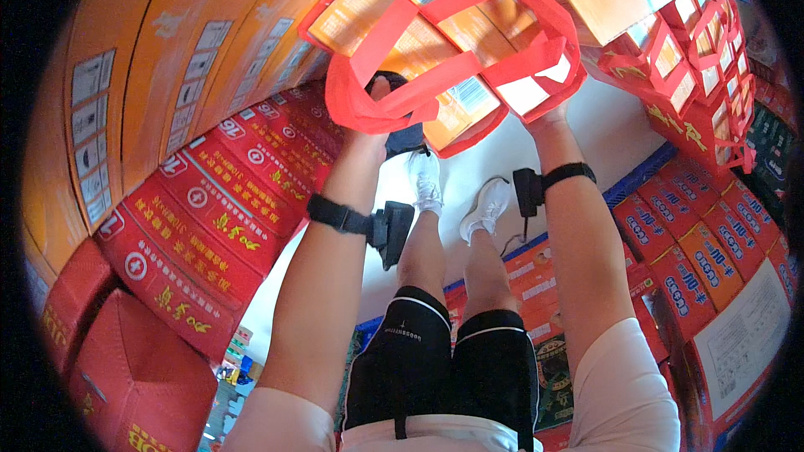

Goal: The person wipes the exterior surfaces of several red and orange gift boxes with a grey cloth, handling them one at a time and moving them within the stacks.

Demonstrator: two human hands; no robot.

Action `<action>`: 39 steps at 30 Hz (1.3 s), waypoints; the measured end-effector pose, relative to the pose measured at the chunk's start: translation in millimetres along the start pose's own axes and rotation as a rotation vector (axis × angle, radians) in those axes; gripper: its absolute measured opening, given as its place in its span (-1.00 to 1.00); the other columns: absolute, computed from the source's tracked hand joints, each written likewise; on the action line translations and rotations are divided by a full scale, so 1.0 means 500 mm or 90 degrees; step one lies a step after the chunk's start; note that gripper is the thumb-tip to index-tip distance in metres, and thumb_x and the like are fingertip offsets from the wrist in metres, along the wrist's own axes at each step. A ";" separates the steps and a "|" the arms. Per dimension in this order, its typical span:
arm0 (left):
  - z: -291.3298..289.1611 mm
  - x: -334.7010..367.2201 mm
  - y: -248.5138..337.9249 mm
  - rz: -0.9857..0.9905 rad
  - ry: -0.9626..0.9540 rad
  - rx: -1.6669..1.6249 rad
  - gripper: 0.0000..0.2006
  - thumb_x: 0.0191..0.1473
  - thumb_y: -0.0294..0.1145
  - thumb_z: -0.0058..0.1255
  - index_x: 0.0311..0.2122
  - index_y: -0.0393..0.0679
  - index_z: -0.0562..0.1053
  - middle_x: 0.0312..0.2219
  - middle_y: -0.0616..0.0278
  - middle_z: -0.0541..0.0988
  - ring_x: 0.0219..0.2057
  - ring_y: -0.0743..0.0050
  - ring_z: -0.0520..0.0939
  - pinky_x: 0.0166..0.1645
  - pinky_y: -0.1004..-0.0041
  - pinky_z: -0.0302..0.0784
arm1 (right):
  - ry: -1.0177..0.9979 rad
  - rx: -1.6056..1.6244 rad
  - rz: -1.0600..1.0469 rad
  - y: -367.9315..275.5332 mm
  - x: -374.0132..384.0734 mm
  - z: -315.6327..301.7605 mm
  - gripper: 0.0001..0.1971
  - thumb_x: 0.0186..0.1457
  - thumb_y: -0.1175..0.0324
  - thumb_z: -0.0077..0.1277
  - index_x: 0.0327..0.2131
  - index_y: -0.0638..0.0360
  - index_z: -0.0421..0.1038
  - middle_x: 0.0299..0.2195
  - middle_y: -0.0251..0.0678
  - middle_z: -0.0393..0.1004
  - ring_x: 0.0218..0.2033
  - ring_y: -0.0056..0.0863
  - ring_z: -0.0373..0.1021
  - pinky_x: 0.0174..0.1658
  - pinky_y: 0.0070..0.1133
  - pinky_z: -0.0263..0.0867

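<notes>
beside orange cardboard cartons (180,59), red fabric bags (431,79) packed with orange paperboard boxes (414,43) were before us. our left hand (381,90) and right hand (551,115) were at their near edges; we could not tell whether either gripped. they seemed fairly heavy, soft-skinned, box-stiffened, best held underneath.

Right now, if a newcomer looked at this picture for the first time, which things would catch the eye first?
Probably first the red-strapped bundle of orange boxes at top centre, with the left hand and right hand partly hidden at its near side. Next, the tall orange cartons along the left, with red cartons below them in the picture. The white shoes also stand out near the middle.
</notes>
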State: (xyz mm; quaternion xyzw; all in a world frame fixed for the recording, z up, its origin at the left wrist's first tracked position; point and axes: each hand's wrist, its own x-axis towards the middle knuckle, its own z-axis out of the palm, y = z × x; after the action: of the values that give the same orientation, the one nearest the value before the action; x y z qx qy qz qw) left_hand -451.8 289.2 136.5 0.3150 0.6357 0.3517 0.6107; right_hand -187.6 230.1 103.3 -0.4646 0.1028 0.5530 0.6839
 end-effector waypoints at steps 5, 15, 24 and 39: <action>-0.015 -0.013 0.013 -0.006 -0.021 -0.040 -0.46 0.11 -0.26 0.12 0.15 -0.07 0.22 -0.08 0.19 0.47 -0.11 0.30 0.57 -0.09 0.28 0.60 | -0.030 0.088 -0.027 0.060 0.047 0.025 -0.48 0.25 -0.07 -0.29 0.08 0.10 0.26 -0.01 -0.25 0.43 -0.06 -0.30 0.43 -0.07 -0.30 0.45; -0.020 -0.024 0.052 -0.094 -0.059 -0.071 -0.41 0.11 -0.25 0.12 0.20 -0.09 0.19 0.04 0.09 0.39 -0.08 0.25 0.55 -0.15 0.25 0.62 | -0.054 0.164 -0.023 0.088 0.080 0.024 -0.54 0.29 0.01 -0.33 0.05 0.12 0.28 -0.05 -0.25 0.45 -0.08 -0.36 0.44 -0.06 -0.39 0.45; -0.059 -0.072 0.099 -0.188 -0.121 0.023 -0.54 0.13 -0.11 0.07 0.08 -0.08 0.32 -0.10 0.17 0.49 -0.17 0.31 0.59 -0.13 0.31 0.59 | 0.117 -0.411 0.254 0.035 -0.061 -0.065 -0.42 0.17 -0.16 -0.16 0.08 0.06 0.32 -0.01 -0.23 0.45 -0.09 -0.32 0.42 -0.03 -0.38 0.32; 0.272 -0.465 0.090 -0.182 -0.183 0.326 -0.51 0.19 -0.16 -0.01 0.14 -0.21 0.30 -0.08 0.14 0.46 -0.12 0.41 0.53 -0.06 0.43 0.49 | -0.475 -0.652 -0.067 -0.328 -0.345 -0.199 -0.06 -0.22 0.13 0.38 0.23 0.08 0.09 0.08 -0.08 0.29 0.14 -0.14 0.22 0.17 -0.34 0.15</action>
State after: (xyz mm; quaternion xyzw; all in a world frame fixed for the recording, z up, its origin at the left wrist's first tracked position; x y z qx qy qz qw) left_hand -304.5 129.6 302.0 0.4123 0.6484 0.0427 0.6385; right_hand -73.9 48.7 247.6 -0.5131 -0.4430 0.6223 0.3914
